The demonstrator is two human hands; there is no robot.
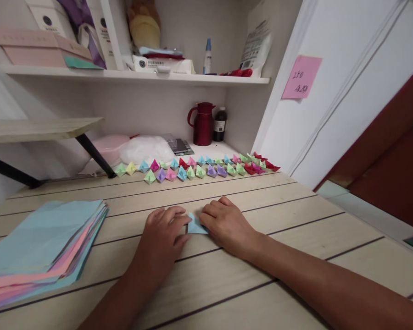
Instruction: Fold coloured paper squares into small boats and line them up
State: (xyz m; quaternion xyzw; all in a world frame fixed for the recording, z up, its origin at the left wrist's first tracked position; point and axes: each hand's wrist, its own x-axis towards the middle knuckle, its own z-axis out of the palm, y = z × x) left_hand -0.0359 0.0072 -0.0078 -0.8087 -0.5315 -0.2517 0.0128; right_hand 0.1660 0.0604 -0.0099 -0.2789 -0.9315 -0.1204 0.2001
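Observation:
A small piece of folded light-blue paper (196, 226) lies on the wooden table between my two hands. My left hand (167, 231) is at its left edge, thumb and fingers curved and apart, with the index fingertip at or very near the paper. From the right, my right hand (225, 224) has its fingers bent together and pressed down on the paper, hiding its right part. Beyond my hands, small folded paper boats (200, 172) in several colours stand in two rows along the back of the table.
A stack of coloured paper sheets (44, 233) lies at the left. Behind it stands a small wooden riser (41, 129) with black legs. A red jug (203, 123), a dark bottle (220, 124) and a clear plastic bag (146, 150) are under the white shelf (137, 77).

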